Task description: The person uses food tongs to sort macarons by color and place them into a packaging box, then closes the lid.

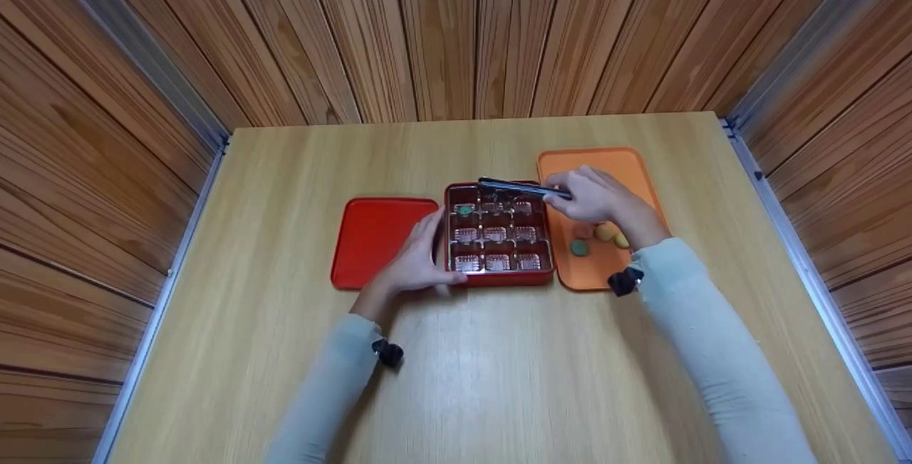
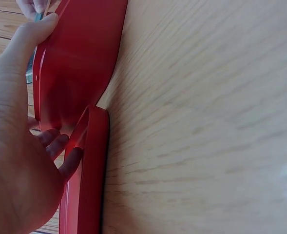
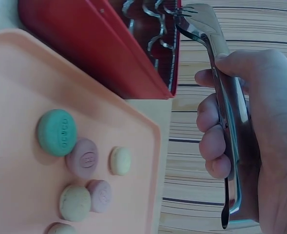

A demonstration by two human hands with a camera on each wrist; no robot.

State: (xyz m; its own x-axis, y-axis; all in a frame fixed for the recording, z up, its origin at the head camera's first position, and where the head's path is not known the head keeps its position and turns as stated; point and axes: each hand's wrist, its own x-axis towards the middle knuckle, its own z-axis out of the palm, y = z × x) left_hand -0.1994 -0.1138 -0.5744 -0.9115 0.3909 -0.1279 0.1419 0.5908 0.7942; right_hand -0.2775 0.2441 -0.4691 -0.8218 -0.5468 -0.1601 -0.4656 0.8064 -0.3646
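My left hand (image 1: 415,259) holds the near left corner of a red box (image 1: 500,279). Its thumb lies along the front edge, with the fingers at the left side. The box has a clear divided insert, and a green macaron (image 1: 465,210) sits in its back left compartment. Metal serving tongs (image 3: 233,131) are gripped in my right hand (image 1: 586,194). They reach leftward over the back row of the box, their fork-like tips (image 3: 186,14) above the rim. No macaron shows between those tips.
An orange tray (image 1: 588,275) stands against the box's right side. On it lie a green macaron (image 3: 57,132), a pink macaron (image 3: 82,158), a pale yellow macaron (image 3: 75,203) and several more. To the left lies a red lid (image 1: 370,236), open side up.
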